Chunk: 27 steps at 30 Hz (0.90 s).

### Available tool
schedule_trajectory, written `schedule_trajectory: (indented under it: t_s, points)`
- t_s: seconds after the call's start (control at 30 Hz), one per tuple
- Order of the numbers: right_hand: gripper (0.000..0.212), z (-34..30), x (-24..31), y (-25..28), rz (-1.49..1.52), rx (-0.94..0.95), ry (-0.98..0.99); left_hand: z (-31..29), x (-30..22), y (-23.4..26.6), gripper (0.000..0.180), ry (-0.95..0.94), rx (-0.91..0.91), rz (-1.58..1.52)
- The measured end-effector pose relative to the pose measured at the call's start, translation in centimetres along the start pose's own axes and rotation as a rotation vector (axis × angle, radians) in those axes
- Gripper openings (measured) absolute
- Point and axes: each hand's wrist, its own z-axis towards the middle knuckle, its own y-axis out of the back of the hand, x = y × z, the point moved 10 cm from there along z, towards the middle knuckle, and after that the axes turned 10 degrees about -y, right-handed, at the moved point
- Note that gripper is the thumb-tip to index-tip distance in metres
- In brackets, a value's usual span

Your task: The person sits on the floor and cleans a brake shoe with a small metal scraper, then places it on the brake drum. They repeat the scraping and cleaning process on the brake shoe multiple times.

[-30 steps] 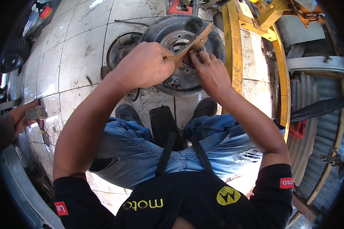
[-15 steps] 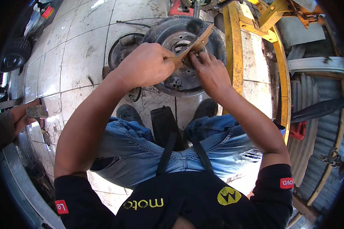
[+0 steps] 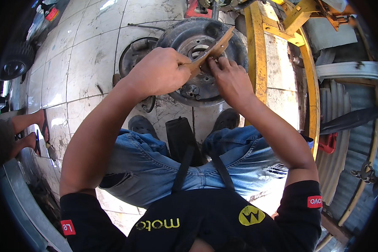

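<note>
A curved, brown brake shoe [image 3: 218, 49] is held slantwise above a large, dark round brake backing plate [image 3: 172, 37]. My left hand [image 3: 163, 71] is closed around the shoe's lower left end, fingers curled under and thumb on top. My right hand [image 3: 232, 80] has its fingertips pressed against the shoe's near side at mid-length. Whether those fingers also pinch a small part there is hidden. Beneath my hands, the plate's hub opening shows, with a small metal fitting [image 3: 191, 91] on its near side.
A smaller round brake plate [image 3: 130, 56] lies to the left on the tiled floor [image 3: 86, 54]. A yellow metal frame [image 3: 256, 54] runs along the right. Another person's feet [image 3: 31, 140] are at far left, near a wheel [image 3: 16, 65]. Something red [image 3: 197, 9] lies beyond the plate.
My hands and the brake shoe have barely moved. At far left, the other person's legs have shifted, and both feet now show on the floor.
</note>
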Motion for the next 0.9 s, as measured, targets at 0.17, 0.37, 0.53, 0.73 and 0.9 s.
schedule_trajectory:
  t_s: [0.17, 0.37, 0.53, 0.73, 0.9]
  points:
    - [0.045, -1.1, 0.8, -0.1, 0.046, 0.014, 0.02, -0.1, 0.2, -0.2, 0.039, 0.021, 0.002, -0.039]
    - [0.047, -1.4, 1.0, -0.5, 0.101, 0.027, 0.015, 0.0, 0.2, -0.3, 0.039, 0.015, 0.019, -0.034]
    - [0.049, -1.0, 0.7, -0.4, 0.098, 0.003, 0.025, 0.0, 0.0, 0.1, 0.039, -0.025, -0.026, -0.014]
    - [0.048, -0.5, 0.7, 0.1, 0.049, -0.023, 0.018, 0.0, 0.3, 0.2, 0.039, 0.011, -0.005, -0.022]
    - [0.047, -1.1, 1.1, -0.5, 0.031, 0.046, -0.009, 0.1, 0.2, -0.1, 0.038, -0.018, -0.012, -0.034]
